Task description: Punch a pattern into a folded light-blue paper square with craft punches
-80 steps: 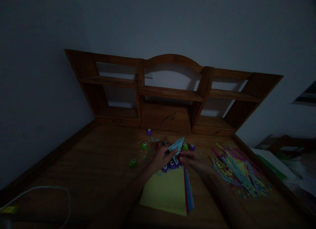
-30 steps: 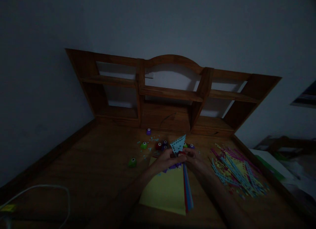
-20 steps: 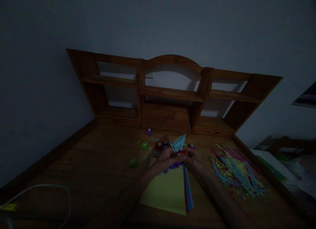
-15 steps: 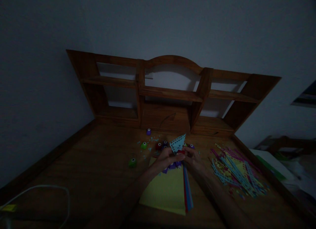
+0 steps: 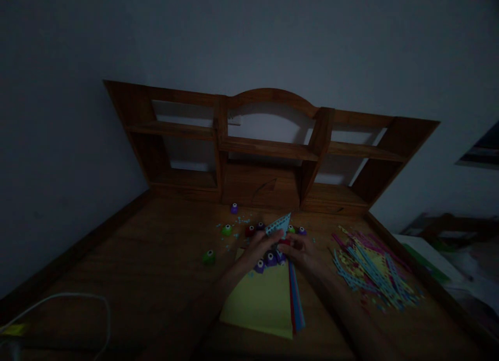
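My left hand (image 5: 255, 251) is closed on a light blue piece of paper (image 5: 281, 224), whose edges are lined with small punched holes. In my right hand (image 5: 302, 251) is a small red craft punch (image 5: 286, 242), its fingers closed round it. Paper and punch meet between the hands; fingers hide most of the punch. Just below them, purple craft punches (image 5: 270, 258) with white round tops stand at the upper end of a yellow sheet (image 5: 259, 304). A dark red punch (image 5: 250, 230) and a green punch (image 5: 290, 229) stand behind the hands.
Perforated paper strips (image 5: 374, 272) in blue, yellow and pink lie heaped on the right. More green punches (image 5: 209, 256) and tiny blue paper bits (image 5: 244, 219) lie left of the hands. A wooden shelf (image 5: 268, 149) backs the desk. A white cable (image 5: 78, 295) curves at lower left.
The blue paper has tilted and shifted slightly left. My left hand's fingers now reach further over its lower part, and the purple punches below show more clearly.
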Motion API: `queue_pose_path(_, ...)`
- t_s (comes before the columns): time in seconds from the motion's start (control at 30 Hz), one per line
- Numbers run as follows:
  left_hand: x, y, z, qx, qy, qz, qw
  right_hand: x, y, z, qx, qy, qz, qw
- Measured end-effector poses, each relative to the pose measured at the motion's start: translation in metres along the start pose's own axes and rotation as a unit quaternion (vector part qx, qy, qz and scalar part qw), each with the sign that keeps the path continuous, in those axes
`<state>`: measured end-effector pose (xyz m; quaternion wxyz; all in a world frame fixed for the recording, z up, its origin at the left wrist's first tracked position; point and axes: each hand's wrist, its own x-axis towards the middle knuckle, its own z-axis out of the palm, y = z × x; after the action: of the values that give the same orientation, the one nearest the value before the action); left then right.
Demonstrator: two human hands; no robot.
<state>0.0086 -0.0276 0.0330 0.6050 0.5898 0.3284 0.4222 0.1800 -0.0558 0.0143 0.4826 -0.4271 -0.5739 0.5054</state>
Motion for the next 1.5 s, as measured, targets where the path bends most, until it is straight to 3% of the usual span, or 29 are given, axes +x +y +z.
queue_pose_path(0.2,0.006,-0.003,-0.007,0.030,-0.005,0.048,0.998,0.000,0.001,0.000,0.023,-0.015,0.026,0.999)
queue_pose_path(0.4,0.014,-0.020,-0.010,0.161,0.032,0.112,0.980,0.004,0.010,-0.005,-0.013,-0.023,0.041,0.999)
queue_pose_path(0.6,0.016,-0.018,-0.012,0.198,0.059,0.160,0.965,0.006,0.008,-0.006,-0.015,-0.037,0.036,0.999)
queue_pose_path(0.8,0.016,-0.016,-0.014,0.158,0.087,0.141,0.973,0.003,0.004,-0.005,0.006,-0.024,0.031,0.999)
queue_pose_path(1.07,0.018,-0.018,-0.021,0.091,0.135,0.051,0.985,0.003,-0.001,-0.009,0.046,0.026,0.057,0.997)
queue_pose_path(1.27,0.016,-0.016,-0.018,0.025,0.094,0.021,0.995,0.003,-0.014,-0.008,0.131,0.088,0.054,0.986)
queue_pose_path(1.5,0.010,-0.008,-0.012,0.053,0.028,0.058,0.997,0.005,-0.009,-0.010,0.112,0.081,0.032,0.990)
